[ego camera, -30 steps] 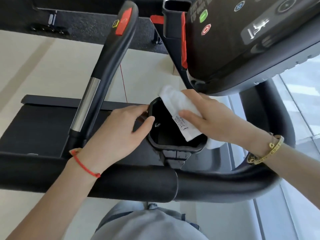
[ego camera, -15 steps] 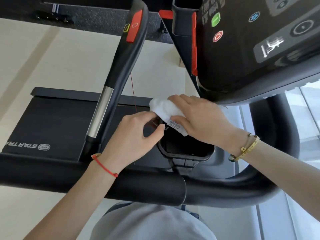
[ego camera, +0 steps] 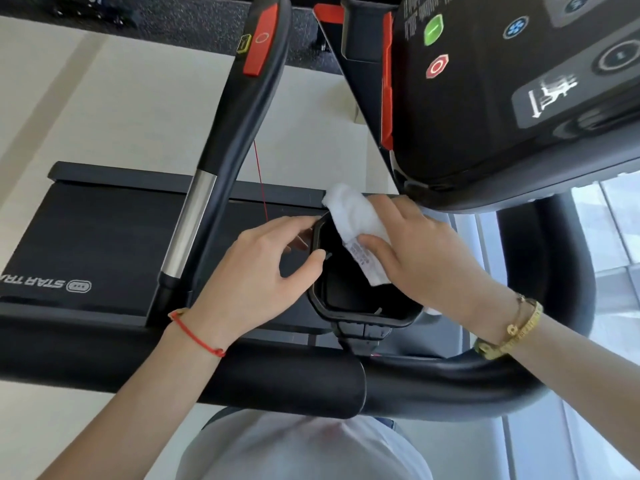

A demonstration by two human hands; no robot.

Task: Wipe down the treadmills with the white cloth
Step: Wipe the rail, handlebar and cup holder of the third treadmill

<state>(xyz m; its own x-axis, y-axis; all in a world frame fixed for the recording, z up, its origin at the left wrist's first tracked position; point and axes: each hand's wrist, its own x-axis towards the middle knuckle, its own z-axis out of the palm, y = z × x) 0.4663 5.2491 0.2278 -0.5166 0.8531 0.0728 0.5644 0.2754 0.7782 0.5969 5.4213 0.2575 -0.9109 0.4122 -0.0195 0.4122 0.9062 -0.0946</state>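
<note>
"STAR TRA", cut off by the frame edge, is read upside down on the black treadmill deck (ego camera: 104,237). Print on the white cloth's sewn-in tag (ego camera: 362,256) is too small to be read.

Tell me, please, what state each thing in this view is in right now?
White cloth: bunched, draped over the cup holder's far rim, label showing.
Right hand: grips the cloth and presses it on the rim.
Left hand: holds the cup holder's left rim, thumb hooked inside.
Cup holder: holds nothing but the cloth's hanging end.
Red cord: hangs down beside the handrail.
</note>
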